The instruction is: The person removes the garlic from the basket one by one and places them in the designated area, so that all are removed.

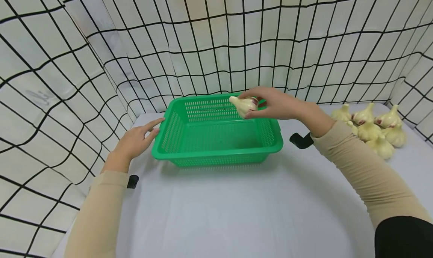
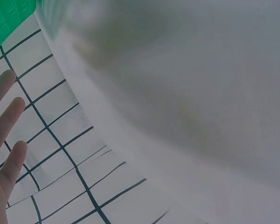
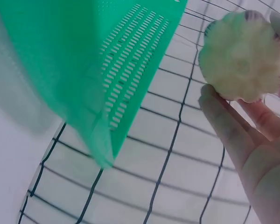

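Note:
In the head view a green plastic basket (image 1: 216, 153) with slotted walls stands on the white table. My right hand (image 1: 275, 104) holds a garlic bulb (image 1: 246, 107) between thumb and fingers, above the basket's back right part. The bulb's stem points left. In the right wrist view the root end of the garlic bulb (image 3: 242, 56) faces the camera. My left hand (image 1: 135, 139) is at the basket's left rim, fingertips touching it. In the left wrist view the fingers of the left hand (image 2: 4, 140) are spread and fairly straight.
Several garlic bulbs (image 1: 370, 126) lie heaped on the table's right side, beyond the right forearm. A black grid net (image 1: 230, 44) over white panels encloses the back and sides. White table surface (image 1: 220, 209) stretches in front of the basket.

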A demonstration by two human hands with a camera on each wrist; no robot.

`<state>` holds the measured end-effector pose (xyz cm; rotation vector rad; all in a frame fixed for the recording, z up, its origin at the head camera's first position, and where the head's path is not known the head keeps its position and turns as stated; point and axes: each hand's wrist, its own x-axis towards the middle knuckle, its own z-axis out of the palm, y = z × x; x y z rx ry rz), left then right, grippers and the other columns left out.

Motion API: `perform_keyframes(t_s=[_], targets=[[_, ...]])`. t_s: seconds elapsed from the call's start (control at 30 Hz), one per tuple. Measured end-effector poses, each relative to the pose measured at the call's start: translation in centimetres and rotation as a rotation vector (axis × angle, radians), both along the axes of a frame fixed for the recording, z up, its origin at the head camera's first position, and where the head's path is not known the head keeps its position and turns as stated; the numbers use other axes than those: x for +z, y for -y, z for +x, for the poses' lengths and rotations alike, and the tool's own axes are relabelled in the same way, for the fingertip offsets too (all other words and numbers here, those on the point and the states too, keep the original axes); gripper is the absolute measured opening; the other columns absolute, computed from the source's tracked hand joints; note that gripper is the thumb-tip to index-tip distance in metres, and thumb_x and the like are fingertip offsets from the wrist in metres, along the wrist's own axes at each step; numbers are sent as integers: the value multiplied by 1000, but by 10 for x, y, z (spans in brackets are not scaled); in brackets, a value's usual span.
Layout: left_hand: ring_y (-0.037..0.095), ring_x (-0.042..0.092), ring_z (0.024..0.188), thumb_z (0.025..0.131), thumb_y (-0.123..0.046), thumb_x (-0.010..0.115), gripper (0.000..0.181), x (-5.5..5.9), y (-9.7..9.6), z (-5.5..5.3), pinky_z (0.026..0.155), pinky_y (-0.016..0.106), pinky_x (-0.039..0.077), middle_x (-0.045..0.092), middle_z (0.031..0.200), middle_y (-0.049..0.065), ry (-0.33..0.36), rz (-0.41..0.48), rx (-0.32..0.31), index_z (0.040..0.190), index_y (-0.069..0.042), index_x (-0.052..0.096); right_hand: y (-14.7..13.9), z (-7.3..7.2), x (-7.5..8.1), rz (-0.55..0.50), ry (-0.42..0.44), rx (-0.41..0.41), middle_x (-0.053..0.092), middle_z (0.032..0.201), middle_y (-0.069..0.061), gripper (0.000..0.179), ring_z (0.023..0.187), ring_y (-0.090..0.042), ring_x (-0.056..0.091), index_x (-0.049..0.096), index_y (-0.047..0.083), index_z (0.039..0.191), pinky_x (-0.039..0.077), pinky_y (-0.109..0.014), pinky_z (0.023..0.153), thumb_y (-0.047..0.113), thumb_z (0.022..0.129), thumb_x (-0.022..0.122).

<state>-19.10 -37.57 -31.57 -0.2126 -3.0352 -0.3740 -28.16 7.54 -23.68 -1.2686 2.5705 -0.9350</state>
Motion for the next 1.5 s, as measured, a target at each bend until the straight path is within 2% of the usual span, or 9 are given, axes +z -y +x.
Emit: perform_keyframes(t_s=[0.2,0.43,0.53,0.67,0.77,1.0,1.23,1.37,1.5], targets=[[55,51,126,111,-54,26,60,3,-4,-8,100,72,40,54,142,32,2,-11,-12,163,-24,31,-44,16,-4,-131,-88,-71,58,129,-7,53,110,-22,54,57,6,143,50,-46,103,14,94,76],[56,48,128,110,-55,26,60,4,-4,-4,100,73,40,51,144,33,27,-4,10,163,-26,30,-84,33,-18,-251,-219,-124,57,126,-4,58,102,-11,50,57,5,142,47,-13,94,-1,88,78],[56,48,129,111,-53,26,60,3,-2,-1,100,73,40,51,144,33,26,-4,13,163,-25,31,-98,38,-26,-318,-264,-124,56,131,-4,63,104,-8,52,57,2,140,47,-10,93,-10,82,79],[55,50,127,111,-53,26,59,3,-3,-1,99,73,41,53,141,34,15,-6,6,163,-24,32,-115,45,-35,-384,-305,-145,55,133,5,70,105,-9,53,56,0,139,46,-10,93,-19,75,79],[54,52,125,111,-52,26,59,4,-4,-3,98,72,42,54,140,33,6,-5,-3,162,-23,32,-128,50,-40,-431,-306,-169,54,134,10,72,107,-10,55,55,-3,138,47,-10,93,-25,72,76],[57,48,128,110,-54,26,60,1,0,-2,99,74,39,51,143,34,17,-3,1,163,-24,31,-152,60,-50,-480,-230,-226,53,138,8,75,111,-9,55,50,-5,140,45,-10,94,-29,72,72],[57,51,125,111,-53,26,60,2,1,-1,97,74,41,53,140,35,3,-7,-2,162,-23,32,-176,65,-58,-519,-264,-237,55,137,3,79,118,-10,55,47,-12,138,48,-11,89,-37,66,67],[58,48,127,111,-54,25,61,1,0,-3,99,75,39,51,142,35,21,-8,-4,163,-24,30,-195,68,-64,-521,-276,-294,53,137,4,83,125,-8,52,46,-11,139,46,-10,91,-38,62,67],[58,48,128,111,-53,25,60,1,1,-3,98,75,40,50,143,35,25,-10,-3,163,-24,30,-211,70,-70,-485,-282,-351,49,138,8,86,124,-4,51,46,-8,141,44,-8,93,-36,63,69]])
